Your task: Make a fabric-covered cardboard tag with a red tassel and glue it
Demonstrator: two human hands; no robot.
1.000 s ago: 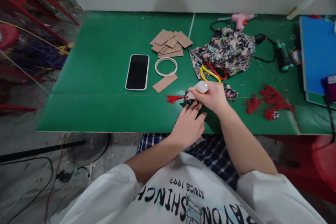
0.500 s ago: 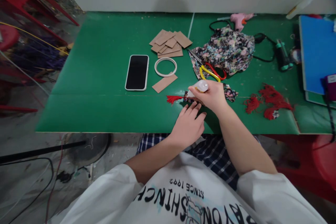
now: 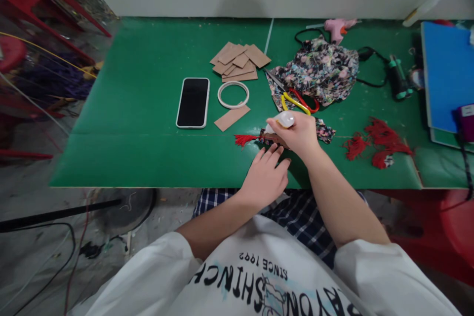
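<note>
My right hand (image 3: 302,134) is wrapped round a white squeeze bottle (image 3: 285,119), which it holds tilted with the tip low over a small brown cardboard piece (image 3: 277,140) edged in floral cloth. A red tassel (image 3: 245,139) sticks out from that piece's left end. My left hand (image 3: 265,173) lies flat with spread fingers, its tips at the near edge of the piece. Part of the work is hidden under the right hand. Floral cloth (image 3: 326,131) shows just right of that hand; whether it joins the piece I cannot tell.
Beyond my hands are red-and-yellow scissors (image 3: 298,101), bunched floral fabric (image 3: 326,69), a tape roll (image 3: 220,94), a cardboard strip (image 3: 232,118), stacked cardboard pieces (image 3: 240,61), and a phone (image 3: 193,102). Red tassels (image 3: 387,140) lie right. A pink glue gun (image 3: 336,29) rests at the back.
Almost nothing differs. The bottle and my right hand have shifted very slightly, and a bit more of the brown cardboard shows; my left hand stays in place.
</note>
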